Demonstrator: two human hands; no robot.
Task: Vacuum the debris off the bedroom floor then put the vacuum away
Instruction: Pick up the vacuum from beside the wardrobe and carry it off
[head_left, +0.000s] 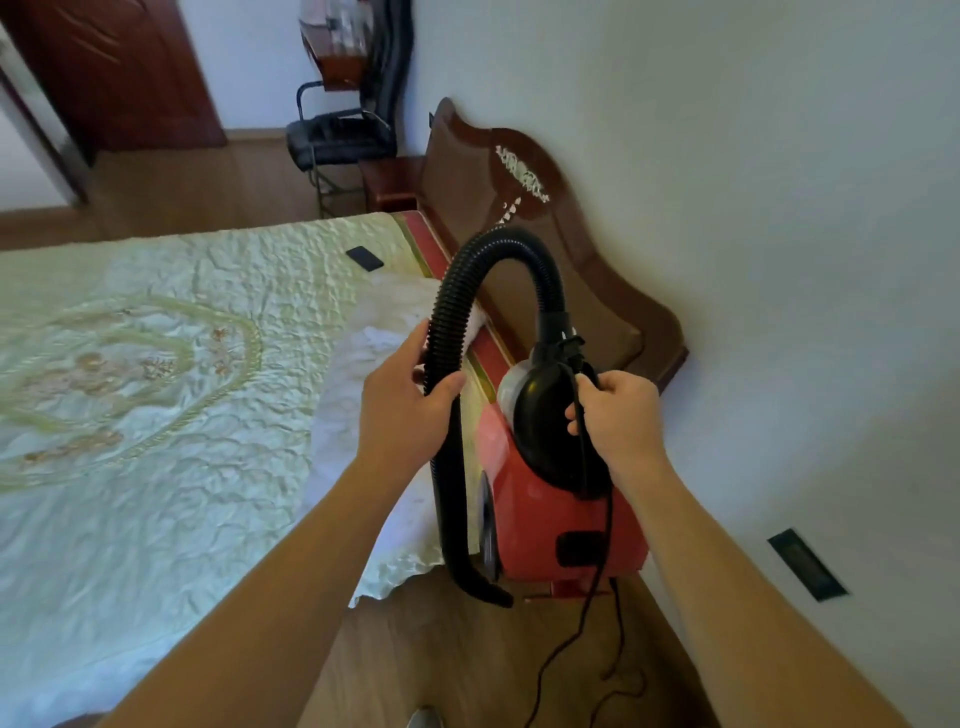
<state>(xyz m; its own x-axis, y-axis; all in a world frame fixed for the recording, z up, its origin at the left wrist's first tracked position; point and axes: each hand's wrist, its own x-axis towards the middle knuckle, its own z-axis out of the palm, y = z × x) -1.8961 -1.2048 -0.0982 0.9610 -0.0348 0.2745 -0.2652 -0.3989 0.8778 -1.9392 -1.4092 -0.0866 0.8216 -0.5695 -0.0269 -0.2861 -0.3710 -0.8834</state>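
Observation:
A red canister vacuum (540, 514) with a black top hangs above the wooden floor (441, 654) beside the bed. My right hand (618, 415) grips its black handle together with the black power cord (597, 582), which trails down to the floor. A ribbed black hose (467, 280) arches up from the vacuum's top and drops down on the left. My left hand (405, 400) is wrapped around that hose. The hose's nozzle end (483, 587) hangs near the vacuum's base.
A bed with a pale green quilted cover (156, 389) fills the left. Its dark wooden headboard (587, 291) stands against the white wall. A black phone (364, 258) lies on the bed. A black chair (343, 135) and a brown door (114, 73) are at the back. A dark wall outlet (807, 565) sits low on the right.

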